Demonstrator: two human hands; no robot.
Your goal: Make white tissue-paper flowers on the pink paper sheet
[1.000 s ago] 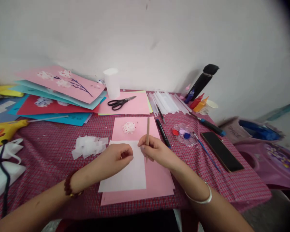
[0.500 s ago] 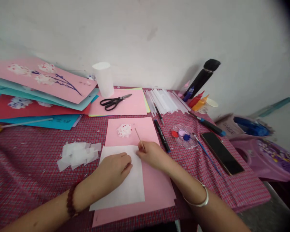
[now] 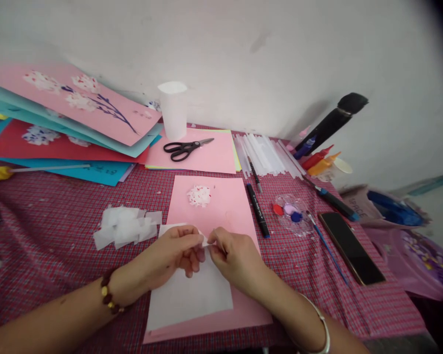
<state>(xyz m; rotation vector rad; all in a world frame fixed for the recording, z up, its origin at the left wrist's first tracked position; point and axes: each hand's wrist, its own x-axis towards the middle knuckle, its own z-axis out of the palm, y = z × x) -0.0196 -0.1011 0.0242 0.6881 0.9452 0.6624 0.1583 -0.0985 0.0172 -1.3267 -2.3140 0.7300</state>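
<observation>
A white tissue sheet lies on a pink paper on the red checked cloth. My left hand and my right hand meet at the sheet's far edge. Both pinch that edge between thumb and fingertips and lift it slightly off the pink paper. The thin wooden stick does not show in my right hand. A small white tuft with red specks sits on the pink paper just beyond my hands. A heap of white tissue scraps lies left of my left hand.
Black scissors on pink card and a white cup stand behind. A stack of coloured sheets fills the back left. To the right lie a black marker, a paint palette, a brush, a phone and clear straws.
My right hand held a wooden stick upright, then tilted it; now the stick is out of sight. Both hands have come together and pinched the white sheet's far edge.
</observation>
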